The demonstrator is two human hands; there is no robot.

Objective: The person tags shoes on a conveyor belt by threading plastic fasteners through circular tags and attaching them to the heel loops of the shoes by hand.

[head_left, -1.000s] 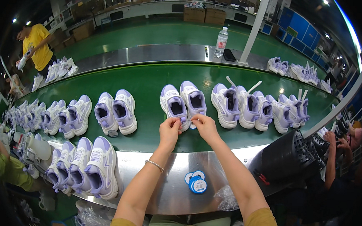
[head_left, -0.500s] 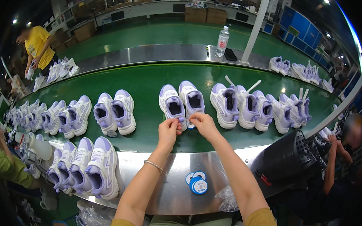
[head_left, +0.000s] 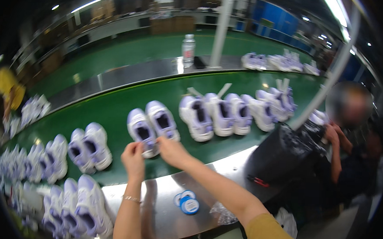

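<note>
A pair of white and lilac sneakers stands in front of me on the green belt, the left sneaker [head_left: 140, 129] beside the right sneaker [head_left: 163, 120]. My left hand [head_left: 133, 159] is closed in a pinch at the left sneaker's heel. My right hand [head_left: 172, 152] reaches to the pair's heels from the right, its fingers closed near the right sneaker. Motion blur hides what, if anything, is between the fingers of either hand. Round blue and white tags [head_left: 188, 204] lie stacked on the metal ledge [head_left: 160, 213] nearest me.
More sneakers line the belt [head_left: 127, 96] on both sides, and several stand on the ledge at left [head_left: 87, 209]. A black lined bin [head_left: 272, 156] is at right, near another person [head_left: 350, 141]. Beyond the belt stand a bottle [head_left: 188, 51] and a dark phone [head_left: 199, 63].
The view has swung right, shifting the belt and sneakers leftward and blurring the picture. My hands stay at the same pair's heels. The round tag seen by my right fingers is no longer visible.
</note>
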